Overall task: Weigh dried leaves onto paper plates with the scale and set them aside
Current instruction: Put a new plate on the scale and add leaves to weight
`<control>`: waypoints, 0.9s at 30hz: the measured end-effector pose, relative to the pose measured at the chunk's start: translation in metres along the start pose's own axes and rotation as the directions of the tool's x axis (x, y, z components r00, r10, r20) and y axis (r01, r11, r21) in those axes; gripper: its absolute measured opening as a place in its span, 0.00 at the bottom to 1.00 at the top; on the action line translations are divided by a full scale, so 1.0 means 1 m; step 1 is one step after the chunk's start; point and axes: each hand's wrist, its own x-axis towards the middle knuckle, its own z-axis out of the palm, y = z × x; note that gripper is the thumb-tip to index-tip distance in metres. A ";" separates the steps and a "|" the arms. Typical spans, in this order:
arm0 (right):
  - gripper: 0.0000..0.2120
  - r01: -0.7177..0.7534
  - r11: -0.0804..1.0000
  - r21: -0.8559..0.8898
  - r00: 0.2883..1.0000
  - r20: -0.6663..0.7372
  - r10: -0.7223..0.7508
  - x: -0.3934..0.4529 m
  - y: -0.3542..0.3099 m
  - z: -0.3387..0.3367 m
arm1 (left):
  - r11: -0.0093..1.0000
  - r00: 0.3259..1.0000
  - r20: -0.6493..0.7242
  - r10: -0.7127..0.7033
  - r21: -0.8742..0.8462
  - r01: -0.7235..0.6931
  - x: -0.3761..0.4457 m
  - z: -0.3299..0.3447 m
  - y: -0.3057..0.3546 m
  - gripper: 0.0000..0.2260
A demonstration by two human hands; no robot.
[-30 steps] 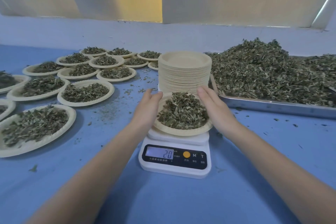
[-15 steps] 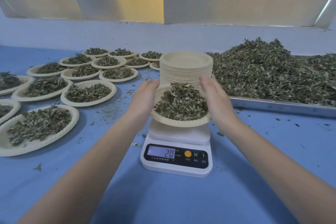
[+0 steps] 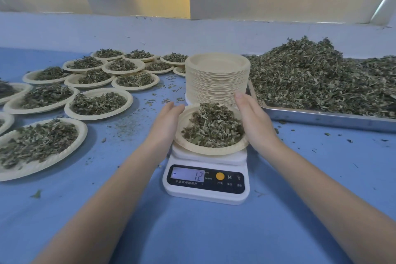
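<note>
Both hands — left hand (image 3: 166, 121), right hand (image 3: 255, 121) — hold the leaf-heaped round beige paper plate (image 3: 211, 149) by its rim, fingers (image 3: 241, 100) curled underneath: keep it level toward the filled plates (image 3: 98, 104) at ten o'clock.

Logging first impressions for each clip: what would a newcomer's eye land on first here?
Probably the two hands, left hand and right hand, cupping a leaf-filled paper plate just above the white scale at centre, whose display shows 12. Next, the big heap of dried leaves on the metal tray at right and the many filled plates spread across the left.
</note>
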 end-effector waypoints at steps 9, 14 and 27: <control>0.25 0.000 0.996 0.094 0.998 -0.055 0.005 0.004 0.006 -0.008 | 0.992 0.995 -0.096 0.005 -0.128 -0.017 -0.007 -0.011 -0.011 0.25; 0.31 -0.025 0.990 0.140 0.996 -0.079 0.037 0.003 0.006 -0.008 | 0.978 0.993 -0.099 0.061 -0.193 -0.079 -0.013 -0.018 -0.008 0.23; 0.34 -0.040 0.995 0.088 0.997 -0.062 0.045 -0.004 0.004 -0.009 | 0.967 0.988 -0.129 0.088 -0.228 -0.116 -0.013 -0.021 -0.003 0.23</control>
